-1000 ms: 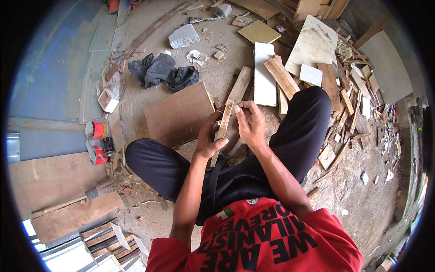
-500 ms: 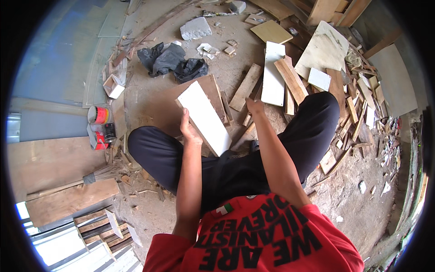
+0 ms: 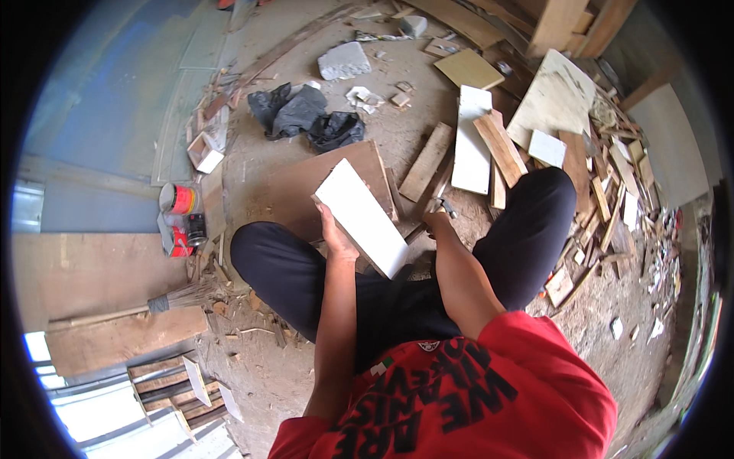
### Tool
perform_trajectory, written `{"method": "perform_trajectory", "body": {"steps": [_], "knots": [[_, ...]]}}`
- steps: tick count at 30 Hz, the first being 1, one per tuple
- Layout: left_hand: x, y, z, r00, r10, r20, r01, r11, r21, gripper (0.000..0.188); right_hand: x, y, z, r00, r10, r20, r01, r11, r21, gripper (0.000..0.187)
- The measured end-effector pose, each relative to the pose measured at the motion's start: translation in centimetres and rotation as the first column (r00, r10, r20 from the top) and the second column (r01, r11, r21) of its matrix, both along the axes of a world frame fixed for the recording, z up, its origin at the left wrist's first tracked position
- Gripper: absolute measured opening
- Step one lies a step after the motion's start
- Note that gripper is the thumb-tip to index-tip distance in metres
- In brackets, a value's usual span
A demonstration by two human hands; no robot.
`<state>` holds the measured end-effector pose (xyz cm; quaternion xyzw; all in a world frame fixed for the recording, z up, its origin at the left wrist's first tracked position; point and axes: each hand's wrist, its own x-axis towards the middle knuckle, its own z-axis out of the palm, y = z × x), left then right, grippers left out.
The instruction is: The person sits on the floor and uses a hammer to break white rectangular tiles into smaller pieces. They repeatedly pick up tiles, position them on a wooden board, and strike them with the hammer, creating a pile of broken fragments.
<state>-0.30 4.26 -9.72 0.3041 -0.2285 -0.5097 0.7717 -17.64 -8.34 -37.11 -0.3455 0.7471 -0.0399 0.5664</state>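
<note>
The left hand point(image 3: 337, 236) grips the white board point(image 3: 361, 218) by its left edge, thumb along that side and the other fingers mostly out of sight beneath. The board slants in front of the body, its near end close over the lap, its far end above the brown panel point(image 3: 294, 187) on the floor point(image 3: 256, 367). The right hand point(image 3: 439, 222) is closed around a tool point(image 3: 448, 207) whose grey metal head shows; it may be a hammer, but too little is visible to be sure. Board and tool are apart. The main risk is the one-sided hold: a knock or push on the free right edge could twist the board out of the left hand, or drive its near end into the trousers point(image 3: 279, 256). A tool swung off line could catch the left thumb. Reaching sideways, the right arm could bump the right knee or snag the plank point(image 3: 428, 162) and nearby offcuts point(image 3: 599, 196).
</note>
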Motion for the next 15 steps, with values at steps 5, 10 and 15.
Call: {"method": "perform_trajectory", "body": {"steps": [5, 10, 15], "knots": [[-3.9, -4.7, 0.7, 0.987, -0.158, -0.021, 0.156, 0.985, -0.069, 0.090, -6.8, -5.9, -0.7, 0.868, -0.411, 0.278, 0.486, 0.816, -0.314, 0.013], [-0.3, -0.3, 0.3, 0.916, 0.015, 0.402, -0.056, 0.994, 0.092, 0.094, 1.5, 0.9, 24.4, 0.656, -0.121, 0.745, 0.277, 0.957, -0.089, 0.019], [-2.9, -1.4, 2.7, 0.917, -0.062, 0.395, 0.039, 0.997, 0.066, 0.096, -2.6, 4.4, 37.4, 0.407, -0.024, 0.913, 0.166, 0.985, -0.048, 0.033]]}}
